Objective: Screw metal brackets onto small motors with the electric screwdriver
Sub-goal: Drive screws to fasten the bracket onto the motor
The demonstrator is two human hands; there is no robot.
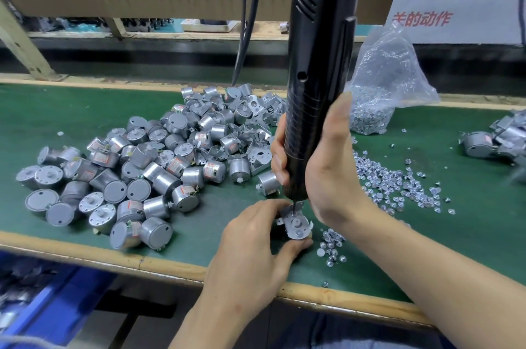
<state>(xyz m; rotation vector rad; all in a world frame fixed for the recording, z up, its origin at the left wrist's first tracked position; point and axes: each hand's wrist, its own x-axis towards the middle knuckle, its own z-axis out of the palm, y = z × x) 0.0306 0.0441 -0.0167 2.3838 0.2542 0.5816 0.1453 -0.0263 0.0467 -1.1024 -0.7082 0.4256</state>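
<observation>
My right hand (327,166) grips the black electric screwdriver (318,64), which stands upright with its bit down on a metal bracket (297,223). The bracket lies on top of a small silver motor that my left hand (256,237) pinches between thumb and fingers on the green mat. One screw head shows on the bracket's near side. The motor's body is mostly hidden by the bracket and my fingers.
A big pile of loose motors (136,172) and brackets (256,121) covers the mat's left and middle. Loose screws (398,183) lie scattered right of my hands, with a plastic bag of screws (381,92) behind. Assembled motors (495,141) sit far right. A blue bin (37,291) is below the bench edge.
</observation>
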